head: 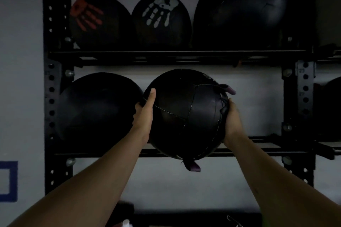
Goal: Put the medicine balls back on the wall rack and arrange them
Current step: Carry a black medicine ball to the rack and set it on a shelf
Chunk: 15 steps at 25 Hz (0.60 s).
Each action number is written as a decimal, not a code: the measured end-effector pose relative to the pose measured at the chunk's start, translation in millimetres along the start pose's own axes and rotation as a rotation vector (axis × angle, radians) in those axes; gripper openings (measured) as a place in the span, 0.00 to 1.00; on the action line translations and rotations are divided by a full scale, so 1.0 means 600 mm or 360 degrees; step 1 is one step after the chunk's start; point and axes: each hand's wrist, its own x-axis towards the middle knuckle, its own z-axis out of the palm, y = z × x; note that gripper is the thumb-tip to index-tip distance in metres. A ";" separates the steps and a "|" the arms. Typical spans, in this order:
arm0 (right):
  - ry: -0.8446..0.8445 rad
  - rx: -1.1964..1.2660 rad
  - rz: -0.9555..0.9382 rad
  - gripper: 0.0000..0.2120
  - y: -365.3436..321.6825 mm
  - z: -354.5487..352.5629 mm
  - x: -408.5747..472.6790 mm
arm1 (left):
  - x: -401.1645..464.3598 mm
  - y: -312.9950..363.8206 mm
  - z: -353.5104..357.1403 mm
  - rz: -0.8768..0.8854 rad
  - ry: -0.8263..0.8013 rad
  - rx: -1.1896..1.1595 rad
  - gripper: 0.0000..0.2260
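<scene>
I hold a black stitched medicine ball (184, 114) with purple torn flaps between both hands, in front of the lower shelf (258, 150) of the black wall rack (55, 61). My left hand (144, 116) presses its left side, my right hand (232, 118) its right side. Another black ball (97, 107) rests on the lower shelf just left of it. On the upper shelf (166, 53) sit a ball with a red handprint (99, 22), a ball with a white handprint (160, 20) and a large plain black ball (239, 9).
The lower shelf has open room to the right of the held ball. Black uprights with holes (304, 97) bound the rack on both sides. Part of another ball (330, 108) shows at the far right. A blue square outline (9, 180) marks the wall at left.
</scene>
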 end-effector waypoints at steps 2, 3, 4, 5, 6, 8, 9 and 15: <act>0.0023 -0.0124 -0.0076 0.35 -0.008 0.026 -0.015 | 0.023 -0.007 0.007 0.0100 0.0001 0.0154 0.64; 0.0027 -0.0205 -0.0189 0.32 -0.017 0.038 -0.023 | 0.033 -0.010 0.011 0.0154 0.0001 0.0218 0.61; 0.0041 -0.0269 -0.0293 0.28 -0.023 0.049 -0.024 | 0.044 -0.014 0.016 0.0198 0.0015 0.0283 0.59; 0.0058 -0.0302 -0.0371 0.24 -0.028 0.057 -0.021 | 0.057 -0.022 0.023 0.0249 0.0032 0.0348 0.55; 0.0059 -0.0311 -0.0437 0.21 -0.030 0.063 -0.015 | 0.066 -0.029 0.031 0.0321 0.0058 0.0425 0.52; 0.0053 -0.0398 -0.0578 0.21 -0.026 0.073 0.006 | 0.088 -0.050 0.046 0.0535 0.0124 0.0557 0.45; 0.0051 -0.0503 -0.0615 0.22 -0.021 0.078 0.024 | 0.104 -0.061 0.051 0.0625 0.0114 0.0598 0.44; 0.0049 -0.0921 -0.0518 0.31 0.009 0.103 0.104 | 0.177 -0.110 0.074 0.0656 0.0175 0.0617 0.50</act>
